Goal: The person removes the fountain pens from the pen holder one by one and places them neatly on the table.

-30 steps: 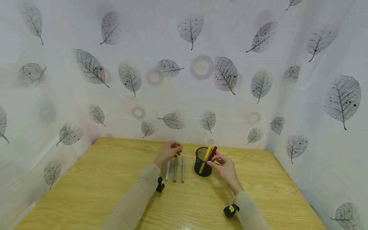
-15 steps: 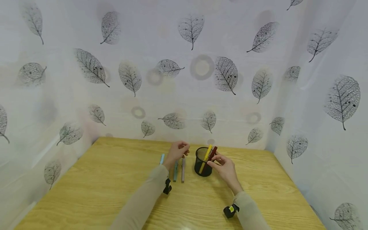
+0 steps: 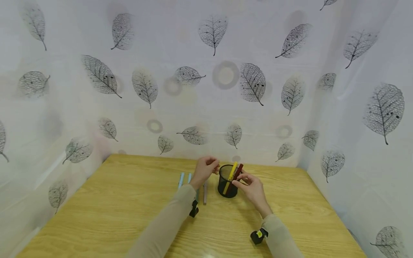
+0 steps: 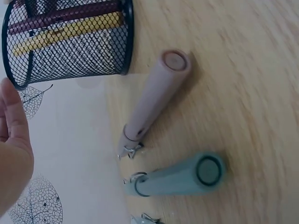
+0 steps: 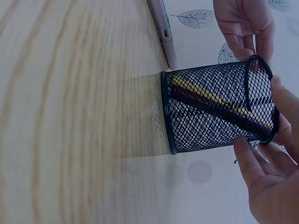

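Note:
A black mesh pen holder (image 3: pixel 222 186) stands upright on the table, with a yellow pen (image 3: pixel 232 171) and a dark red pen (image 3: pixel 238 172) leaning inside it. My right hand (image 3: pixel 253 188) holds its rim from the right, thumb and fingers on either side, as the right wrist view shows. My left hand (image 3: pixel 204 171) is at the left of the rim with loosely bent fingers and nothing in them; whether the fingertips touch the rim I cannot tell. Beneath the left wrist lie a mauve pen (image 4: pixel 154 95) and a green pen (image 4: pixel 187 176), the latter partly hidden in the head view.
Two light blue pens (image 3: pixel 181 180) lie left of the green one, partly behind the left forearm. The wooden table (image 3: pixel 113 204) ends against a white leaf-printed curtain (image 3: pixel 193 104) at the back and sides. Black wrist cameras sit on both sleeves.
My left hand has moved right, from above the pens to beside the pen holder, uncovering the light blue pens. The right hand and the holder have stayed in place.

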Demonstrator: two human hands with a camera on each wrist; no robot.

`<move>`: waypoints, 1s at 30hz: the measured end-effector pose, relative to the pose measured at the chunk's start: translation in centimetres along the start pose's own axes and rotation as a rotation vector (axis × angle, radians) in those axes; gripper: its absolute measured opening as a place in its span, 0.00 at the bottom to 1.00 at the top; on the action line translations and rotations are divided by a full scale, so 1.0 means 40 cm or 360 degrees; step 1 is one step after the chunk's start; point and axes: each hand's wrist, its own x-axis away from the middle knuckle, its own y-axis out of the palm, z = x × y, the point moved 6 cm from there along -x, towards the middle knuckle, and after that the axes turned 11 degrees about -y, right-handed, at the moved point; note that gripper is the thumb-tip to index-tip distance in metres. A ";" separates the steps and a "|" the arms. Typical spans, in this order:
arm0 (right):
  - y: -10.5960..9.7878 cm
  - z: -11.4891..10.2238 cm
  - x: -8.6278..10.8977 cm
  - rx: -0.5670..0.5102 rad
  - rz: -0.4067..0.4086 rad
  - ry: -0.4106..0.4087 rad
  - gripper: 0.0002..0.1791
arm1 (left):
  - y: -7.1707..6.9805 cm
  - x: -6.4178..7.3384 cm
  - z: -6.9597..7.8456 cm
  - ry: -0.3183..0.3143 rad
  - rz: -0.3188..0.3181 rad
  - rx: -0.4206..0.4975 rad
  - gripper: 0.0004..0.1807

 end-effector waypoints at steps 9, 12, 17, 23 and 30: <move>-0.001 0.011 -0.006 0.0018 0.0007 -0.0003 0.13 | 0.032 -0.006 0.027 0.0023 -0.0113 0.0013 0.10; 0.000 0.043 -0.015 0.0014 0.0020 -0.0014 0.13 | 0.047 -0.004 0.038 0.0030 -0.0164 -0.0060 0.10; 0.004 0.093 -0.025 0.0030 0.0052 -0.0028 0.14 | 0.069 -0.007 0.046 0.0039 -0.0213 -0.0174 0.11; 0.003 0.102 -0.026 0.0038 0.0079 -0.0048 0.15 | 0.097 -0.006 0.054 0.0096 -0.0257 -0.0368 0.12; 0.003 0.103 -0.026 0.0045 0.0065 -0.0025 0.16 | 0.121 -0.029 0.040 -0.0038 -0.0262 -0.0614 0.14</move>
